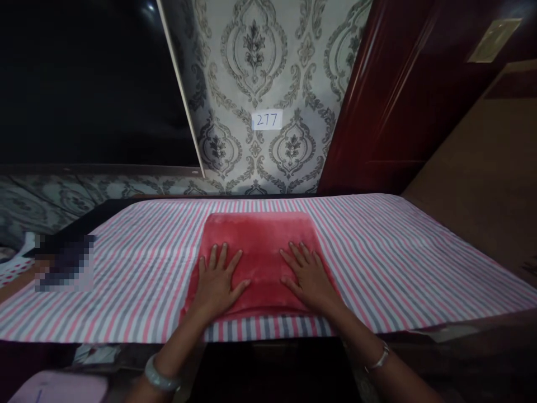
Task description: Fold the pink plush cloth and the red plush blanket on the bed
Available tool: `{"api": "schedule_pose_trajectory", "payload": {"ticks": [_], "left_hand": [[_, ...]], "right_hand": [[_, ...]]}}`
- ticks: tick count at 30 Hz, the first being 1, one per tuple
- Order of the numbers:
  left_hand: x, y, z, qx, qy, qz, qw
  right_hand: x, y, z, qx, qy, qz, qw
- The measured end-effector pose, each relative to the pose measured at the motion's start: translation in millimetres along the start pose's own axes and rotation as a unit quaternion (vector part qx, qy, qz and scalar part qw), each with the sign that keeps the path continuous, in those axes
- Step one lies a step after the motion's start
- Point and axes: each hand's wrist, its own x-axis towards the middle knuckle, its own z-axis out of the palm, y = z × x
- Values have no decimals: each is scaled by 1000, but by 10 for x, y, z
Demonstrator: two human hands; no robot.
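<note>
A folded red plush towel (260, 235) lies flat in the middle of a table covered with a pink, grey and white striped cloth (398, 252). My left hand (218, 280) rests palm down on the towel's near left part, fingers spread. My right hand (308, 274) lies palm down on the near right part, fingers also spread. Neither hand grips anything. A pale bangle circles my left wrist and a thin bracelet my right wrist.
Patterned wallpaper with a small label reading 277 (267, 119) rises behind the table. A dark red door (398, 95) stands at the right, a dark screen (84, 78) at the upper left. A blurred-out patch (62, 262) sits on the table's left end.
</note>
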Motion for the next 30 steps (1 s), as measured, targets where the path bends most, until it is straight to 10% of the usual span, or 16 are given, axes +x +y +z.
{"api": "schedule_pose_trajectory", "payload": {"ticks": [11, 18, 30], "left_hand": [[70, -32, -259, -30, -76, -6, 997], [945, 277, -601, -44, -50, 4, 998], [1275, 21, 177, 2, -3, -71, 997]], "right_hand": [[189, 183, -99, 65, -17, -37, 997], [1174, -71, -503, 53, 49, 3, 997], [1308, 46, 176, -45, 80, 94, 991]]}}
